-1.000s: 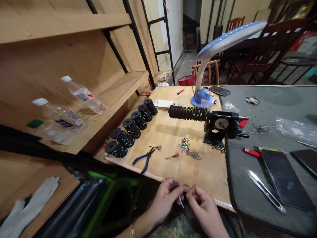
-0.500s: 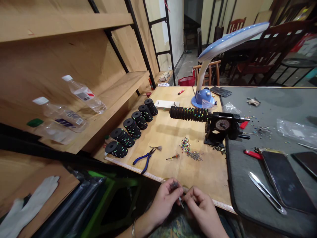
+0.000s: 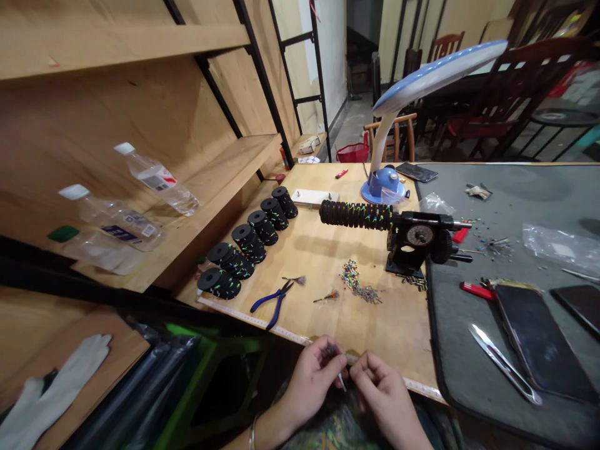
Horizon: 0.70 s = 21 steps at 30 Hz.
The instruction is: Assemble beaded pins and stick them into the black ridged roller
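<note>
L hand (image 3: 316,375) at near edge of the pale wooden tabletop (image 3: 398,337): grip closed, thumb & fingers pinching a thin whitish stick (image 3: 342,380), its lower end poking out toward the R hand (image 3: 382,387). Small dark wispy bundle (image 3: 330,349) also in L fingers, mostly hidden. R grip: thumb & index tip pinched tog., just beside the stick; can't tell what, if anything, is b/w them. Beyond hands: orange-tipped bristly tuft (image 3: 332,295), w/ a multicoloured bead pile (image 3: 350,274) & grey pin-like bits (image 3: 370,294) to its R. Blue-handled metal pliers (image 3: 282,294) lie L of the tuft. Row of six black cylindrical spools (image 3: 248,240), flecked green etc., along L side. Black ridged roll (image 3: 351,214) sits horiz. on a black hand-cranked machine (image 3: 422,240). Silver metal tweezers (image 3: 510,373) on dark grey mat (image 3: 454,337), far R.
</note>
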Tool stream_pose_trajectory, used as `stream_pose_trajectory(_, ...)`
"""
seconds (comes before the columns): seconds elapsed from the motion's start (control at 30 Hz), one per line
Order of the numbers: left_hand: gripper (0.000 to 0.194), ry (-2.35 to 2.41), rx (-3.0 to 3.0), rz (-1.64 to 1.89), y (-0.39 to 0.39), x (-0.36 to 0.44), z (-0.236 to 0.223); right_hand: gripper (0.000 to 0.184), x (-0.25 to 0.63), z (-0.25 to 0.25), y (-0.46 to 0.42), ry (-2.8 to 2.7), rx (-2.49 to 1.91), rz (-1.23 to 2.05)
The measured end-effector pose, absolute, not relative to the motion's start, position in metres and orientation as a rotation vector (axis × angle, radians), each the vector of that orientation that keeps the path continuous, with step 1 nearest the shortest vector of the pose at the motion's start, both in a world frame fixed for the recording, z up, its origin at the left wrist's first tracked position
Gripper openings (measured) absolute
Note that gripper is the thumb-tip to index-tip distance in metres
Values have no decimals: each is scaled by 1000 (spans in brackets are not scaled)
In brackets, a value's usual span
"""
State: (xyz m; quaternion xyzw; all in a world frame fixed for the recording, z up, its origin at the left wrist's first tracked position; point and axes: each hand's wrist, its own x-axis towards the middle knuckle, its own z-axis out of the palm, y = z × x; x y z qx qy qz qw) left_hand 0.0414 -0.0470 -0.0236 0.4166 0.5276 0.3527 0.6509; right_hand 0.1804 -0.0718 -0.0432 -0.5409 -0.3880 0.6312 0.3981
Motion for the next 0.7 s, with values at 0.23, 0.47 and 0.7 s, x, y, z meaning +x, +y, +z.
stream_pose_trajectory(0.23,35,1220,1019,819,-50,42,-22,44,180,-47,-72,-942,-1358,1615)
stream_pose_trajectory(0.47,26,1214,1129,830,-53,41,-24,49,182,-49,-69,-928,-1332,1653)
stream_pose_trajectory(0.7,27,1224,1158,791,-55,41,-27,48,184,-50,-67,-919,-1298,1687)
